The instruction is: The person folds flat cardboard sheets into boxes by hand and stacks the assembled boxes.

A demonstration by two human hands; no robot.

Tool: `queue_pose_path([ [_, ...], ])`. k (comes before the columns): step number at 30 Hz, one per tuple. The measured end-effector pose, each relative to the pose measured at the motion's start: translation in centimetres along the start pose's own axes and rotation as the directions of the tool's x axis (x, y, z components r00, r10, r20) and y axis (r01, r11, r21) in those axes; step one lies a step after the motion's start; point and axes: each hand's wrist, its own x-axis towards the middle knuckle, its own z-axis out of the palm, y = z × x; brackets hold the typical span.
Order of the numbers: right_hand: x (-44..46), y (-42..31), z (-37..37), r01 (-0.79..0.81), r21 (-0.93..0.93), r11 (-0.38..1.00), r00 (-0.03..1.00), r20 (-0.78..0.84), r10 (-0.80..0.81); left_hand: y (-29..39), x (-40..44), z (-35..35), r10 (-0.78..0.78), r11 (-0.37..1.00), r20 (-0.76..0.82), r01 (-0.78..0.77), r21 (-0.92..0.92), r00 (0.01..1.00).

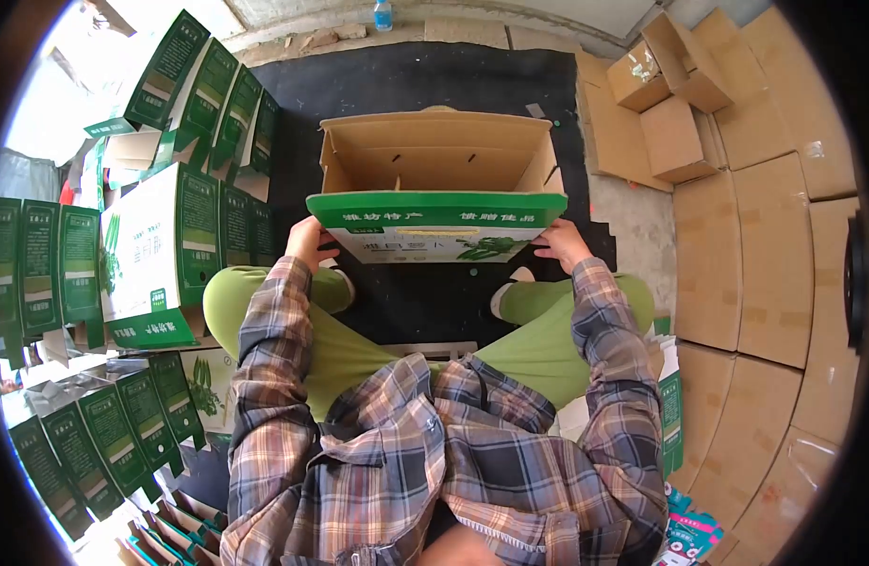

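An open-topped green and white gift carton (436,215) stands in front of me, its bare brown cardboard inside showing. A yellowish cord handle runs along its printed front, which has Chinese lettering and a picture of green vegetables. At the front left side of the carton, my left hand (312,243) has its fingers closed on the edge. My right hand (563,245) grips the opposite side at about the same height. The fingertips of both hands are partly hidden by the carton. The carton rests on a black mat (406,85) between my bent legs.
Several similar green and white cartons (142,245) are stacked to the left, with more at lower left. Large brown cardboard boxes (708,264) line the right side, and small open brown boxes (675,132) lie at upper right. A blue-labelled bottle (384,15) stands by the far wall.
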Motion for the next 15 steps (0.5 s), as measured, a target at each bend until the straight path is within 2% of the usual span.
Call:
queue_pose_path([
  [2,0.3,0.4,0.5,-0.015,-0.039,0.999,1.0,-0.019,0.015,-0.2,0.2,-0.1,-0.022,0.997,-0.03,0.024,0.074,0.999],
  [4,0.8,0.8,0.5,-0.056,-0.215,0.975,0.998,-0.041,0.049,-0.8,1.3,-0.9,-0.068,0.991,-0.027,0.071,0.114,0.997],
  [6,1.0,1.3,0.3,-0.089,-0.28,0.956,0.996,-0.054,0.077,-1.4,1.8,-1.2,-0.054,0.963,0.006,0.05,0.265,0.999],
  [8,0.9,0.5,-0.1,-0.109,-0.384,0.917,0.994,-0.026,0.108,-1.3,2.1,-0.9,0.024,0.992,0.02,-0.026,0.123,1.0],
  [11,0.8,-0.3,-0.4,0.015,-0.249,0.968,0.995,-0.09,-0.039,-0.5,2.1,-0.3,0.161,0.979,0.038,-0.164,0.124,0.986],
  [12,0.7,-0.7,-0.5,0.062,-0.214,0.975,0.992,-0.097,-0.084,-0.4,1.9,-0.1,0.156,0.979,0.039,-0.16,0.124,0.987],
  [14,0.2,-1.5,-0.2,0.067,-0.181,0.981,0.99,-0.108,-0.087,0.5,0.4,1.1,0.308,0.93,0.046,-0.311,0.197,0.95],
  [15,0.4,-1.5,-0.2,0.131,-0.109,0.985,0.987,-0.081,-0.14,0.8,0.0,1.4,0.328,0.918,0.092,-0.34,0.207,0.94],
])
